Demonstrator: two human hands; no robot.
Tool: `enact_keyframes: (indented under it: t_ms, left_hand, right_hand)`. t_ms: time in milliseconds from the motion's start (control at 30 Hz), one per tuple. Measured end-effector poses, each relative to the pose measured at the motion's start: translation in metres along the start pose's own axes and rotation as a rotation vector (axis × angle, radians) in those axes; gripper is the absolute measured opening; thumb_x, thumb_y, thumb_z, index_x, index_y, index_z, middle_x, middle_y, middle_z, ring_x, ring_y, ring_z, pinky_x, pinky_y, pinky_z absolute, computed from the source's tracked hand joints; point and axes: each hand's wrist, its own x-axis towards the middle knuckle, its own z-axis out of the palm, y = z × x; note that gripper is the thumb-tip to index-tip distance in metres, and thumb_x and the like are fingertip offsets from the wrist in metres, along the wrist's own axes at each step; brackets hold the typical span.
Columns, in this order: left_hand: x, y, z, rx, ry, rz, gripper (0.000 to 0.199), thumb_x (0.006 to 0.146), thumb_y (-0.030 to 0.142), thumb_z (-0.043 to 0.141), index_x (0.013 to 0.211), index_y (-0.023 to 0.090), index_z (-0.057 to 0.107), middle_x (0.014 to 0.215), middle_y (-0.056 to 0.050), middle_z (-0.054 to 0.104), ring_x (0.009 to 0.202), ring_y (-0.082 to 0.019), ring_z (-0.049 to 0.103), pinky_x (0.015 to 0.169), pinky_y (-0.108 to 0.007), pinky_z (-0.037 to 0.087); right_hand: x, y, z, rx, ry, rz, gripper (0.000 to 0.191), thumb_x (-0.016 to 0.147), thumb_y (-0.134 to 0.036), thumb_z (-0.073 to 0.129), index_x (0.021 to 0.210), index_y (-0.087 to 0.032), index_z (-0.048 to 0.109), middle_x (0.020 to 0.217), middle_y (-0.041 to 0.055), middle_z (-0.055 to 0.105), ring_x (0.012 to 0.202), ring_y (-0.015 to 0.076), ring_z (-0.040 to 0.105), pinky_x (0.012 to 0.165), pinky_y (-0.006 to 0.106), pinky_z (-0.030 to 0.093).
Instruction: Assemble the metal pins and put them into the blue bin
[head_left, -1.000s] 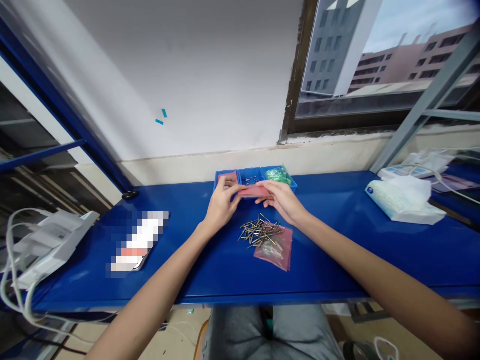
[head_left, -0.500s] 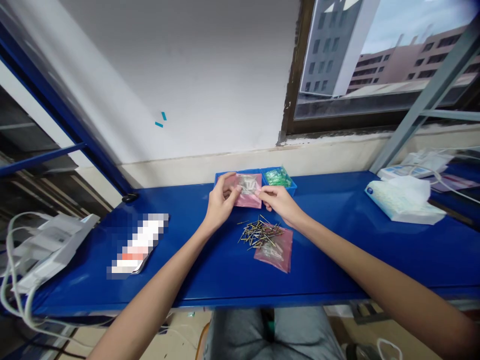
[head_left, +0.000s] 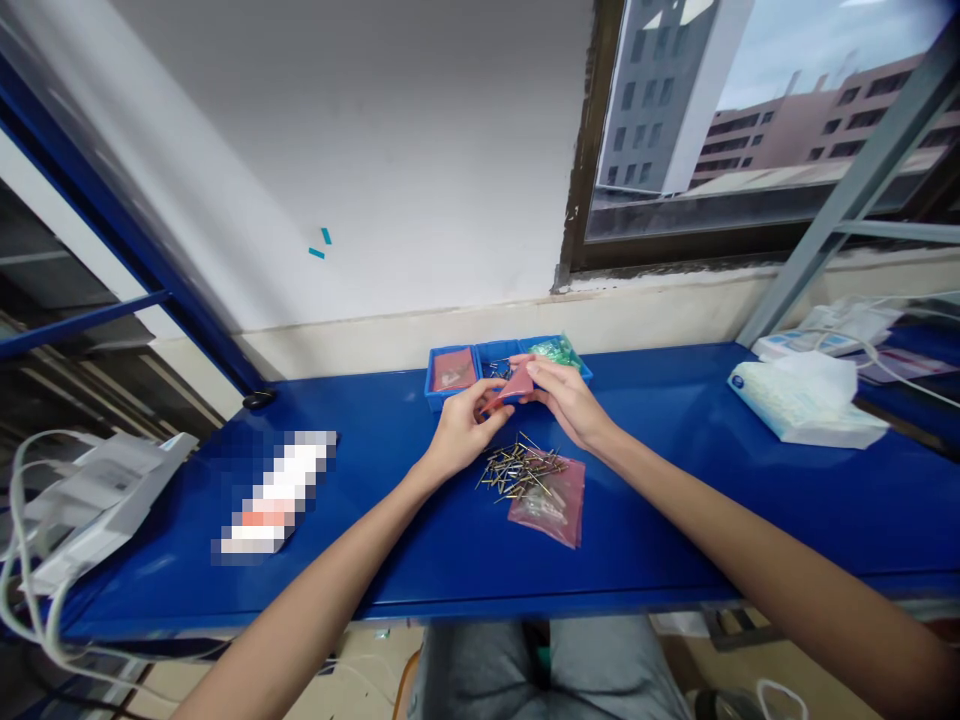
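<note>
A pink plastic bag is held tilted between both hands above the blue table. My left hand pinches its lower left part, and my right hand grips its upper right side. Just behind them stand blue bins; the left one holds a pink bag, the middle one small metal pieces, the right one green packets. Nearer to me, a pile of thin metal pins lies partly over pink bags with clear pieces inside.
On the table's left are a blurred-out flat object and a white power strip with cables. A tissue pack lies at the right, near a grey metal post. Wall and window stand behind.
The pink bag in my hands has turned from facing me flat to tilted and bunched, moving slightly right. My right hand now wraps more of it, and the left and middle bins have come into view.
</note>
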Motion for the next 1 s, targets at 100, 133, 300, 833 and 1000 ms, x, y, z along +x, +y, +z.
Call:
enact_keyframes:
  t_ms: [100,133,300,833,1000]
  left_hand:
    - [-0.001,-0.004,0.000,0.043,0.051,-0.038,0.025,0.093,0.035,0.059,0.099,0.013,0.070,0.072,-0.003,0.069,0.055,-0.012,0.062,0.057,-0.025,0.050]
    - [-0.001,-0.005,0.000,0.049,0.058,-0.056,0.027,0.093,0.037,0.059,0.091,0.012,0.070,0.069,-0.003,0.068,0.053,-0.012,0.060,0.054,-0.024,0.049]
    - [0.003,-0.008,-0.001,0.013,0.141,-0.066,0.027,0.085,0.038,0.069,0.096,0.013,0.069,0.083,-0.005,0.072,0.067,-0.015,0.065,0.062,-0.026,0.052]
    - [0.013,-0.012,-0.015,-0.192,0.349,-0.098,0.028,0.086,0.035,0.069,0.105,0.015,0.070,0.092,-0.007,0.072,0.079,-0.016,0.066,0.073,-0.028,0.053]
    - [0.012,-0.012,-0.016,-0.098,0.456,-0.045,0.031,0.091,0.035,0.063,0.114,0.015,0.067,0.104,-0.009,0.073,0.089,-0.018,0.068,0.081,-0.030,0.055]
  right_hand:
    - [0.000,0.001,0.001,0.042,0.016,0.016,0.023,0.090,-0.043,0.062,0.090,-0.021,0.068,0.107,0.0064,0.060,0.095,0.0186,0.056,0.067,0.028,0.051]
    - [0.000,0.001,0.001,0.033,0.034,0.024,0.020,0.088,-0.041,0.064,0.092,-0.022,0.067,0.104,0.0055,0.060,0.089,0.0171,0.056,0.064,0.027,0.049]
    - [0.002,0.006,-0.002,-0.067,0.142,0.100,0.026,0.078,-0.031,0.070,0.101,-0.021,0.060,0.083,-0.0004,0.058,0.056,0.0089,0.047,0.048,0.024,0.036]
    - [-0.001,-0.001,0.006,0.379,0.054,0.359,0.057,0.070,-0.023,0.083,0.119,-0.023,0.054,0.094,0.0043,0.067,0.088,0.0193,0.066,0.085,0.037,0.055]
    - [0.016,0.004,0.022,0.060,0.095,0.146,0.040,0.081,-0.029,0.072,0.115,-0.024,0.051,0.091,0.0030,0.066,0.077,0.0175,0.065,0.077,0.038,0.057]
